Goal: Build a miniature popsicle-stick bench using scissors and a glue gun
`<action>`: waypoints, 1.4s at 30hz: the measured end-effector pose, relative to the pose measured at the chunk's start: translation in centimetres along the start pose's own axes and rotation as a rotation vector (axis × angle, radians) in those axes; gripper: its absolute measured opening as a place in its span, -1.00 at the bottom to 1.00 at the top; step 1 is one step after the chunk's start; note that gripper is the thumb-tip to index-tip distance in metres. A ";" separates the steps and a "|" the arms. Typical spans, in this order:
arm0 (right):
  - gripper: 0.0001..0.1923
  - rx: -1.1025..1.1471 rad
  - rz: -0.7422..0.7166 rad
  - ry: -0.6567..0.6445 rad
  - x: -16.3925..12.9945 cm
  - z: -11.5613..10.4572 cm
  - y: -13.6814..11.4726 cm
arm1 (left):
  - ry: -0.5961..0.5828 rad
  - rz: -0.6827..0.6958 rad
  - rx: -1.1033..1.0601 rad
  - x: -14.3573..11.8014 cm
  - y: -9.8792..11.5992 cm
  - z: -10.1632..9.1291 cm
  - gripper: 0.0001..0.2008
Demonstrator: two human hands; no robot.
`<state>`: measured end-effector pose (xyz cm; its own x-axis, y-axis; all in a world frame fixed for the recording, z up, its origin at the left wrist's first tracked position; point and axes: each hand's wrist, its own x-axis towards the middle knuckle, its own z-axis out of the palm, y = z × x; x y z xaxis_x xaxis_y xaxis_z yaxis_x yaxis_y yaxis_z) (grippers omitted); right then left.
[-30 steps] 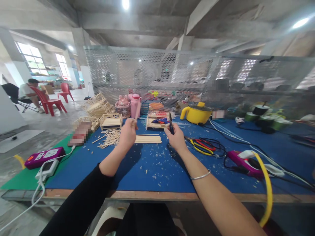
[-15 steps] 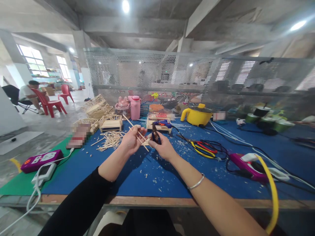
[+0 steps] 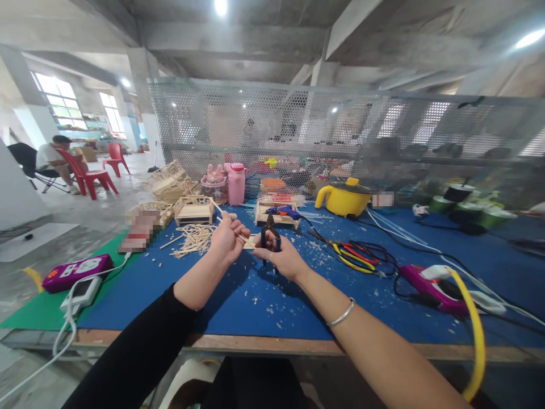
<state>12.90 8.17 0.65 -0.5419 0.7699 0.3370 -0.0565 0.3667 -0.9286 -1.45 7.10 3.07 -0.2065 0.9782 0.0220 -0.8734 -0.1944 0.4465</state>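
My left hand is closed around thin wooden sticks. One end sticks out above the hand, and another end points toward my right hand. That right hand grips a pair of cutting pliers with dark blue handles, jaws upward and handles spread. Its thumb and fingertip meet near the end of a stick. How many sticks my left hand holds is hidden by the fingers. A loose pile of short sticks lies left of my left hand. Beyond my hands, a glue gun rests on a small wooden frame.
Small wooden racks stand at the back left by a pink bottle. A yellow pot, red-and-yellow-handled pliers and a purple power strip with cables lie right. A perforated metal screen closes the back. Someone sits far left.
The sticks, which crossed and jutted out below my left hand, now lie mostly within its grasp. The pliers in my right hand have turned more upright, with their handles showing wider apart.
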 end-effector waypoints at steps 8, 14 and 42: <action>-0.76 0.134 0.073 0.157 0.5 0.9 1.1 | -0.004 0.056 0.028 -0.2 -0.1 0.5 -0.57; -0.74 0.278 0.134 0.170 0.3 0.7 1.0 | -0.106 0.051 0.282 -1.1 -0.9 0.2 -0.92; -0.79 -0.172 -0.155 0.213 -0.1 -0.6 0.4 | -0.059 -0.088 0.401 -1.5 -0.9 -0.4 -0.92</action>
<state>13.42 8.57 0.34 -0.3487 0.7834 0.5145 0.0278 0.5573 -0.8298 -0.52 5.75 2.29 -0.1028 0.9946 0.0143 -0.6431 -0.0774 0.7619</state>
